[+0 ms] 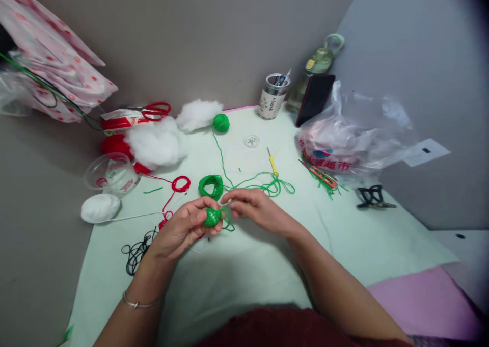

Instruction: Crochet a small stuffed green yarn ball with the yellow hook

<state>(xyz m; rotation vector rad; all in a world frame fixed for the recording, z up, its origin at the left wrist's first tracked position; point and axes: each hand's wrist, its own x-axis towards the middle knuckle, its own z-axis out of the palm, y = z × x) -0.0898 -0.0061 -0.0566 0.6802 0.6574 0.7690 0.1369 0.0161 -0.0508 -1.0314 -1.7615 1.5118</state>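
My left hand (pixel 185 225) is closed round a small green crocheted piece (pixel 212 217) held above the pale green table cloth (pixel 244 270). My right hand (pixel 254 208) pinches the green yarn (pixel 229 223) just right of the piece, fingers pressed together. The green strand runs up across the cloth to a green yarn ball (pixel 221 123) near the back. A coiled green bundle (pixel 211 186) lies just behind my hands. A yellow-handled crochet hook (pixel 272 163) lies on the cloth behind my right hand.
White stuffing (pixel 158 142), red scissors (pixel 155 110), a clear plastic cup (pixel 111 172), a white yarn ball (pixel 100 207), red cord (pixel 179 185) and black cord (pixel 135 252) sit left. A pen jar (pixel 272 98), bottle (pixel 319 64), phone (pixel 315 98), plastic bag (pixel 351 133) and black clip (pixel 372 196) sit right.
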